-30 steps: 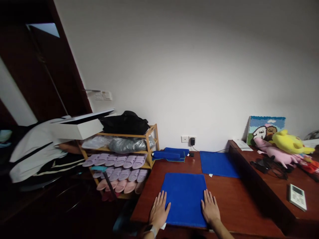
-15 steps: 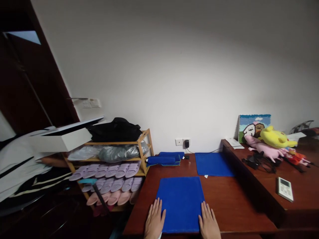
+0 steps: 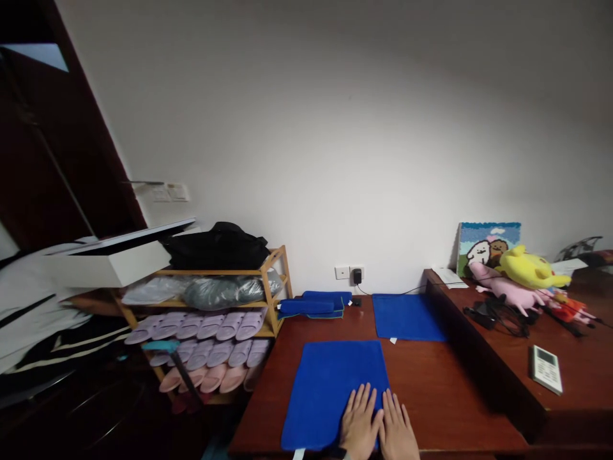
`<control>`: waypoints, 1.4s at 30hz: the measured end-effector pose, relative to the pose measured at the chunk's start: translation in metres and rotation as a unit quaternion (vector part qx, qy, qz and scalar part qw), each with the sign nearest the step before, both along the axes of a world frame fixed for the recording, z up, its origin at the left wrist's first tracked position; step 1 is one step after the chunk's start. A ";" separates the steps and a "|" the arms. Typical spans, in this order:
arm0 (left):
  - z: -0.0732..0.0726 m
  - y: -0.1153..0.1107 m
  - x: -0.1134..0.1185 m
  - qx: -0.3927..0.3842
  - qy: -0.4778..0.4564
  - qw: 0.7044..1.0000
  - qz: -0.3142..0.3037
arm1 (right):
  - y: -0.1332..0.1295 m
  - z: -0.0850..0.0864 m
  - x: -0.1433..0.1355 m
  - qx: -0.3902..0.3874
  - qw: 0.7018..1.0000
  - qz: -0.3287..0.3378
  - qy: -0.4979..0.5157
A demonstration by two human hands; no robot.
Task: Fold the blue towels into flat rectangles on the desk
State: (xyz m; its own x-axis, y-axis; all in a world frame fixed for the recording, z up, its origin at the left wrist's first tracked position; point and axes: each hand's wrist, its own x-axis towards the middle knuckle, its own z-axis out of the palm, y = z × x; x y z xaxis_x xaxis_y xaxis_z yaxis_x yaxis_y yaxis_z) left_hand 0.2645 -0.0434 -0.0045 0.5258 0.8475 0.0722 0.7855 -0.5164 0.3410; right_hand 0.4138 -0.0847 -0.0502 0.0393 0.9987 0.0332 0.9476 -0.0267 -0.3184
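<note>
A blue cloth [image 3: 330, 377] lies flat on the brown wooden table [image 3: 445, 396], with a white tag [image 3: 299, 454] at its near left corner. My left hand [image 3: 360, 418] rests palm down on the cloth's near right part, fingers stretched out. Right beside it, my right hand [image 3: 396, 425] lies flat over the cloth's right edge, fingers extended; the two thumbs are close together. Neither hand grips anything. Farther back lies a second flat blue cloth [image 3: 407, 316], and several folded blue cloths [image 3: 311, 305] are stacked near the wall.
A wooden shoe rack [image 3: 271, 287] with slippers [image 3: 211, 324] and a black bag [image 3: 218, 248] stands at left. On the raised desk [image 3: 498, 345] at right are plush toys [image 3: 507, 287], tangled black cables [image 3: 502, 317] and a white remote-like device [image 3: 546, 369]. A plug [image 3: 357, 276] sits in the wall socket.
My left hand has moved right across the cloth, from its left edge to beside my right hand. The right hand stays at the right edge. The white tag at the near left corner now shows.
</note>
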 end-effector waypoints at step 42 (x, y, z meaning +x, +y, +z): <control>0.012 0.057 0.008 0.058 0.021 0.998 -0.002 | 0.067 0.035 0.009 -0.046 0.999 -0.004 0.001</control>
